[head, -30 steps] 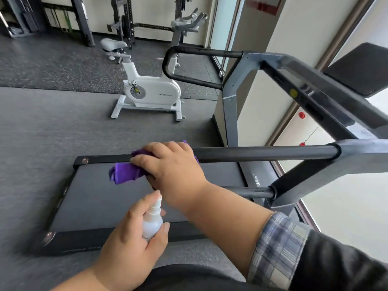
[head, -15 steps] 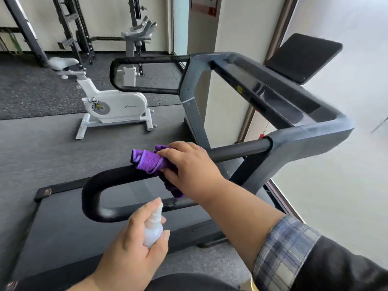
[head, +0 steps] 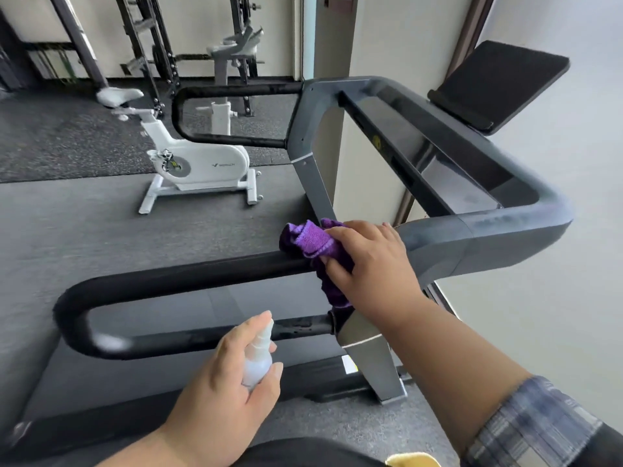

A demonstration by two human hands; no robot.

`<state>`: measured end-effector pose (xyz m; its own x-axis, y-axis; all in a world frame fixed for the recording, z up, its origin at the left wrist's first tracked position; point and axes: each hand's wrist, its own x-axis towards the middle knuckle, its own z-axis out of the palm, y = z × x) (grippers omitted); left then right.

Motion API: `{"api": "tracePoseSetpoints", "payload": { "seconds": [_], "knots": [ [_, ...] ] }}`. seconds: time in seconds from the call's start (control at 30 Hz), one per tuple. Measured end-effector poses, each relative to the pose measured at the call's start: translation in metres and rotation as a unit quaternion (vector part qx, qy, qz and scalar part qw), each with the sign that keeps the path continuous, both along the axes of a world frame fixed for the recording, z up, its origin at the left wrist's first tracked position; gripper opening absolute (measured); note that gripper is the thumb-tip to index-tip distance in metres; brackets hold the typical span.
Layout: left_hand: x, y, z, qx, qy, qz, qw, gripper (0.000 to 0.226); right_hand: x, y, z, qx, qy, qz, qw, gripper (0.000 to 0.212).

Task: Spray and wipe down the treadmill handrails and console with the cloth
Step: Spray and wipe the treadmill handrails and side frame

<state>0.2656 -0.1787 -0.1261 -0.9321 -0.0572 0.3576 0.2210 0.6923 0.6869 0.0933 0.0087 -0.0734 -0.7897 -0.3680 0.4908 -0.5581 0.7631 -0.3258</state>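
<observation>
The right hand [head: 371,267] pressed a crumpled purple microfibre cloth [head: 312,244] around the near black padded handrail [head: 188,278], while the left hand [head: 222,396] gripped a small white spray bottle [head: 258,360].

Past the machine I see a white exercise bike [head: 188,160] standing on the grey floor [head: 84,224]. Behind it a black weight rack [head: 148,52] stands against the pale wall [head: 202,28], on a darker speckled mat [head: 60,143]. A yellow scrap [head: 413,460] shows at the bottom edge; I cannot tell what it is.
</observation>
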Motion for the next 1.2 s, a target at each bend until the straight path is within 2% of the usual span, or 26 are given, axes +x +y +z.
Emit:
{"api": "tracePoseSetpoints", "payload": {
  "seconds": [0.17, 0.3, 0.57, 0.9, 1.07, 1.2],
  "knots": [
    [0.003, 0.011, -0.006, 0.014, -0.013, 0.054, 0.998, 0.081, -0.001, -0.019, 0.003, 0.047, 0.011, 0.026, 0.998, 0.043],
    [0.014, 0.011, -0.004, 0.025, -0.032, 0.100, 0.994, 0.064, 0.010, -0.061, 0.005, 0.101, 0.015, 0.093, 0.990, 0.046],
    [0.050, -0.029, -0.011, 0.030, -0.039, 0.168, 0.985, 0.070, 0.036, -0.147, 0.008, 0.169, 0.032, 0.158, 0.972, 0.044],
    [0.097, -0.112, -0.015, 0.046, -0.012, 0.183, 0.982, 0.071, 0.084, -0.268, 0.007, 0.222, 0.068, 0.187, 0.955, 0.041],
    [0.120, -0.153, -0.025, 0.059, -0.014, 0.171, 0.983, 0.069, 0.112, -0.322, 0.002, 0.298, 0.097, 0.224, 0.923, 0.026],
    [0.132, -0.179, -0.029, 0.052, 0.003, 0.153, 0.987, 0.069, 0.128, -0.358, -0.011, 0.379, 0.113, 0.259, 0.881, 0.025]
  ]
}}
